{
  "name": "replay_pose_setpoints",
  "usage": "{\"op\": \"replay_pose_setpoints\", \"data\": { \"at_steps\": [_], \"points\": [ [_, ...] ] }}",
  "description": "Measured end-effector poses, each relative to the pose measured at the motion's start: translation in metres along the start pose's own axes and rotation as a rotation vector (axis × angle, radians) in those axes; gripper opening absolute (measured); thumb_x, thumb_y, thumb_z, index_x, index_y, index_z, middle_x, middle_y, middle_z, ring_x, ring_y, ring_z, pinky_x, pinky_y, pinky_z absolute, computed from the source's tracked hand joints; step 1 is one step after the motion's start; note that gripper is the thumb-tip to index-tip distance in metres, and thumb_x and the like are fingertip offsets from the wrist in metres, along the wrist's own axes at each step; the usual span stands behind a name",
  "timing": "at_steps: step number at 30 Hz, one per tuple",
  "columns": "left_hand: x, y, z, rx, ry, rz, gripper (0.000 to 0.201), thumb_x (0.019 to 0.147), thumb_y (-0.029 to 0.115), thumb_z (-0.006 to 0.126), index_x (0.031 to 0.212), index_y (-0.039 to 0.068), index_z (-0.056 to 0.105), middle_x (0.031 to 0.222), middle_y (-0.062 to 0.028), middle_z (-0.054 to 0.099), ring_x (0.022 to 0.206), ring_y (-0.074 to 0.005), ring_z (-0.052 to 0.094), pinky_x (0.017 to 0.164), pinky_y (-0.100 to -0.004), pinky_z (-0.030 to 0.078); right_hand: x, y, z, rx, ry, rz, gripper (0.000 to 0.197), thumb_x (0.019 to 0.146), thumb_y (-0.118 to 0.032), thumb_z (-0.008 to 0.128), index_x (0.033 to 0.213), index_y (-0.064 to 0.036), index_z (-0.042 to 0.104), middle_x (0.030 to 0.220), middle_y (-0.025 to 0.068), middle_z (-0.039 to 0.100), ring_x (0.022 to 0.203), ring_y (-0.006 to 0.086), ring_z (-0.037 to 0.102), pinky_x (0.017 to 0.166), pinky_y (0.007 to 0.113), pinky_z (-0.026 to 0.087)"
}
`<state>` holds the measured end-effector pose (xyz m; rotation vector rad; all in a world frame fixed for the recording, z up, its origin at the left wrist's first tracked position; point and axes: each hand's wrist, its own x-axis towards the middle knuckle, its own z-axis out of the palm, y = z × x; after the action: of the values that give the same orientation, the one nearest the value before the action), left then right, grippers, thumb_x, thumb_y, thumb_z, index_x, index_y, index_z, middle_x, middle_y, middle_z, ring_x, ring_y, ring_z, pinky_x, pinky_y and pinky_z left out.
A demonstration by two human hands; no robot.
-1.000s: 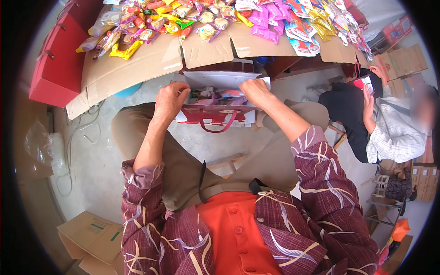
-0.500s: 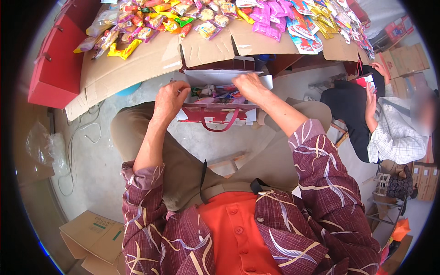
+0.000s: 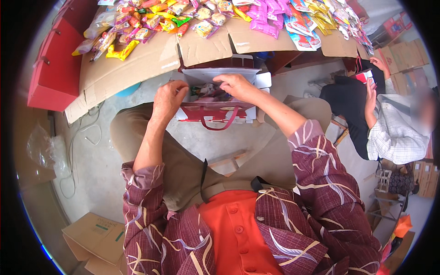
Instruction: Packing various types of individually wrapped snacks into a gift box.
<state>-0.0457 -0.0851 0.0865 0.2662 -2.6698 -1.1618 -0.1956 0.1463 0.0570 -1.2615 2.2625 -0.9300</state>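
A red gift box (image 3: 192,113) with white inner walls stands open between my knees, its red loop handle (image 3: 220,127) on the near side. Small wrapped snacks (image 3: 207,93) in mixed colours lie inside it. My left hand (image 3: 170,97) is at the box's left end, its fingers curled closed around that edge. What lies under those fingers is mostly hidden. Above the right part of the opening hovers my right hand (image 3: 237,87), fingers stretched leftward and apart, with nothing seen in them. The white right end flap (image 3: 263,80) sticks out beyond it.
Cardboard sheets (image 3: 133,62) cover the table ahead, bearing piles of wrapped snacks (image 3: 201,18). Red boxes (image 3: 54,68) stand at its left. A co-worker (image 3: 396,121) sits at the right, holding a small box. Cardboard cartons (image 3: 94,233) lie at lower left.
My right hand has left the box's right flap and moved left over the opening, its fingers now extended. My left hand stays at the left end.
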Motion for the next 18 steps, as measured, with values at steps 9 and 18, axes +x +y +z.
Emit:
{"op": "replay_pose_setpoints", "data": {
  "at_steps": [9, 18],
  "points": [
    [-0.001, -0.005, 0.000, -0.011, 0.048, 0.023, 0.017, 0.089, 0.014, 0.067, 0.101, 0.002, 0.072, 0.093, -0.0124, 0.071, 0.074, -0.0235, 0.067, 0.071, -0.0349, 0.053, -0.078, -0.003, -0.074, 0.078, 0.397, 0.091, 0.019, 0.091, -0.006, 0.063, 0.109, -0.0045, 0.068, 0.099, 0.0109, 0.070, 0.089, 0.0181, 0.068, 0.077, 0.031, 0.055],
    [0.002, -0.022, 0.004, -0.031, 0.227, -0.040, 0.039, 0.086, 0.012, 0.068, 0.124, 0.005, 0.064, 0.110, -0.0159, 0.069, 0.084, -0.0245, 0.070, 0.076, -0.0379, 0.055, -0.101, 0.041, -0.101, 0.438, 0.480, 0.635, 0.030, 0.095, -0.021, 0.062, 0.122, -0.0071, 0.062, 0.100, 0.0032, 0.070, 0.082, 0.0114, 0.067, 0.067, 0.025, 0.048]
  ]
}}
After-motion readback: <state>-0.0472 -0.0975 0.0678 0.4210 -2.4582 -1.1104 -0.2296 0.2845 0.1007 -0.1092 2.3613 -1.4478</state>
